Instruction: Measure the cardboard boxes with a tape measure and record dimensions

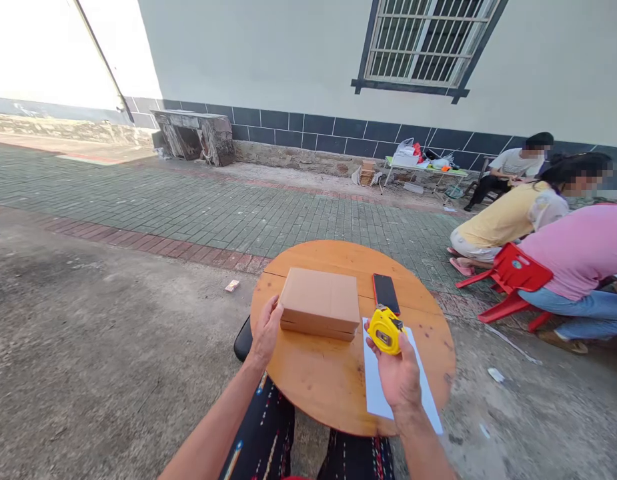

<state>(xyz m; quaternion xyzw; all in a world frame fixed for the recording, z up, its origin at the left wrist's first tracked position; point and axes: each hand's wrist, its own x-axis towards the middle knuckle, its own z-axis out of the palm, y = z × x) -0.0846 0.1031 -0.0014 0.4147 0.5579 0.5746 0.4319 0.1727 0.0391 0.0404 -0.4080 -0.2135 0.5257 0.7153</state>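
Note:
A closed brown cardboard box (319, 297) lies flat on a round wooden table (313, 383). My left hand (266, 331) rests against the box's left side, fingers stretched along it. In my right hand (399, 373) is a yellow tape measure (387, 331), gripped between thumb and fingers above a white sheet of paper (375, 387). No drawn-out blade can be made out. Behind the tape measure lies a dark phone with a red edge (385, 293).
Several people crouch or sit at the right, one by a red plastic chair (521, 270). A folding table (428, 167) with bags stands by the wall. An old stone structure (195, 133) is at the far left. Something black (243, 340) shows beside the table's left edge.

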